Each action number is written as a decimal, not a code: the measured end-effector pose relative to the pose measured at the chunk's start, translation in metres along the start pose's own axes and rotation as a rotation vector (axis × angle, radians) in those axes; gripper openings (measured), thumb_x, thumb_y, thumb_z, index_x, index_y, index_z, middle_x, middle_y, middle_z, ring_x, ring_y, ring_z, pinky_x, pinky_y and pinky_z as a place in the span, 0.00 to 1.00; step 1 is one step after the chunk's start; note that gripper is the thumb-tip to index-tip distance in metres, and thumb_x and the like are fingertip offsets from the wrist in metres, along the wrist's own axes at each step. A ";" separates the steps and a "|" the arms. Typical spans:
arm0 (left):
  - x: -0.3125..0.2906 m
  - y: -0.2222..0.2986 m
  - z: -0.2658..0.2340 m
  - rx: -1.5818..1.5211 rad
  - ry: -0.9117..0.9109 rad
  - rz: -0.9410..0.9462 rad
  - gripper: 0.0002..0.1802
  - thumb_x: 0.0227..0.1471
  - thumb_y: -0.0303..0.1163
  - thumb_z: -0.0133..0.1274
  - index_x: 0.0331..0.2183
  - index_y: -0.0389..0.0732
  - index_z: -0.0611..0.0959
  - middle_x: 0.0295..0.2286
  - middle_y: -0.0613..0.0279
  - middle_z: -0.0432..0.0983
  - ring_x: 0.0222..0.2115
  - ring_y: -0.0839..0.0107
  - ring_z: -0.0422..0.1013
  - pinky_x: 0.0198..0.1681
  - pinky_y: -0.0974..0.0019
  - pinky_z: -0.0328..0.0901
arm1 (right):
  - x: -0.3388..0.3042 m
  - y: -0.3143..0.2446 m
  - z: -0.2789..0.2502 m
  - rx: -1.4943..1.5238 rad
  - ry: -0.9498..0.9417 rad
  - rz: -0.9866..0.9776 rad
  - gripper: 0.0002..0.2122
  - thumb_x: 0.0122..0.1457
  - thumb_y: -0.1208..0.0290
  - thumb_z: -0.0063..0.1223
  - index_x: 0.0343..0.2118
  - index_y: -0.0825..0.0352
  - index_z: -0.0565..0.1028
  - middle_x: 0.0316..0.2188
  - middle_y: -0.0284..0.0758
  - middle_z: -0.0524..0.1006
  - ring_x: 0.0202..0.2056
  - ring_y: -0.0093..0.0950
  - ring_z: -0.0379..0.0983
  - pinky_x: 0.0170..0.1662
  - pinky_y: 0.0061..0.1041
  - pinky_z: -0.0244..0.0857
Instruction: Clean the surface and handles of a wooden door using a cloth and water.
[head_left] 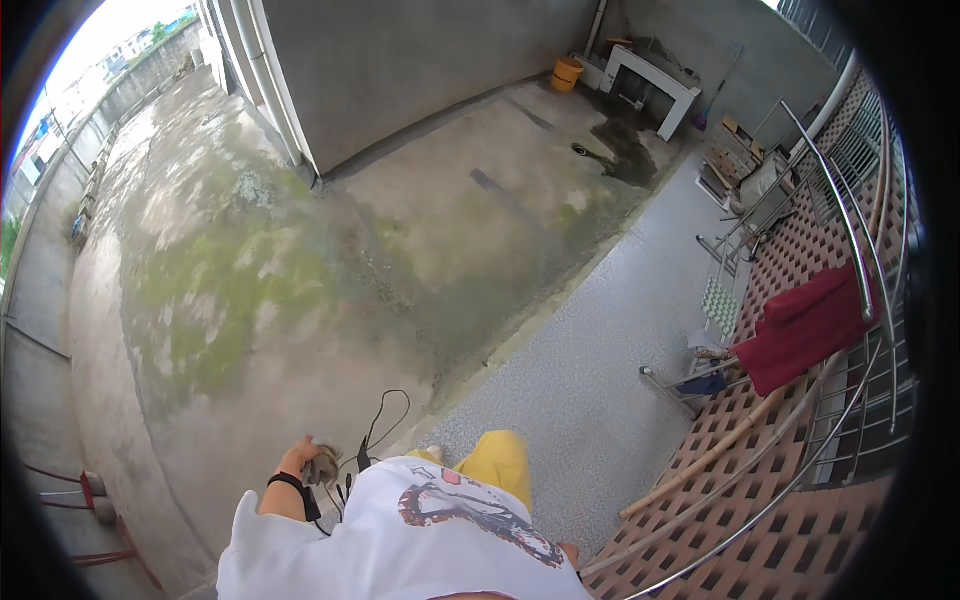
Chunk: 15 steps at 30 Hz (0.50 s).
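My left hand (297, 460), a black band on its wrist, hangs beside my body with the fingers closed on a crumpled grey-brown thing (324, 466). It looks like a rag, but its kind is not clear. Beside it a thin black cord (384, 412) loops out, and several dark strands dangle near my white shirt (380, 540). Whether the cord is attached to what I hold cannot be made out. Of my right hand (571, 552) only a small part shows past the shirt's right edge; its fingers are hidden.
A maroon cloth (805, 330) hangs on a metal rack (835, 190) at right. Below are a checkered stool (720, 305) and a wooden pole (700, 455). Far back stand an orange bucket (566, 74) and a white-edged basin (655, 85). Mossy concrete (230, 310) meets grey paving (560, 370).
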<state>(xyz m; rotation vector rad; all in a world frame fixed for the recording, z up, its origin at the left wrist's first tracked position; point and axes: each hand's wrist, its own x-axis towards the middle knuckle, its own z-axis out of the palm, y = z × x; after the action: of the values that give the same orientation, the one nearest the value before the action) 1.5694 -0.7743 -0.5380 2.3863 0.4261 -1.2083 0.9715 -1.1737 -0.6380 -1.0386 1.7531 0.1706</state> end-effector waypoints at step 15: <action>0.117 0.545 -0.001 -0.411 -0.089 0.168 0.24 0.44 0.29 0.49 0.46 0.43 0.64 0.37 0.52 0.66 0.36 0.58 0.65 0.31 0.53 0.63 | 0.236 -0.665 0.003 0.157 0.113 -0.517 0.10 0.49 0.74 0.43 0.37 0.66 0.68 0.20 0.32 0.70 0.19 0.21 0.66 0.18 0.19 0.59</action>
<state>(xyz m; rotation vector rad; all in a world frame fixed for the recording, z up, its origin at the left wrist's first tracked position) 1.8838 -1.2336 -0.5045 1.9686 0.3931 -1.0324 1.4257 -1.7125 -0.6032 -1.3643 1.5101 -0.3499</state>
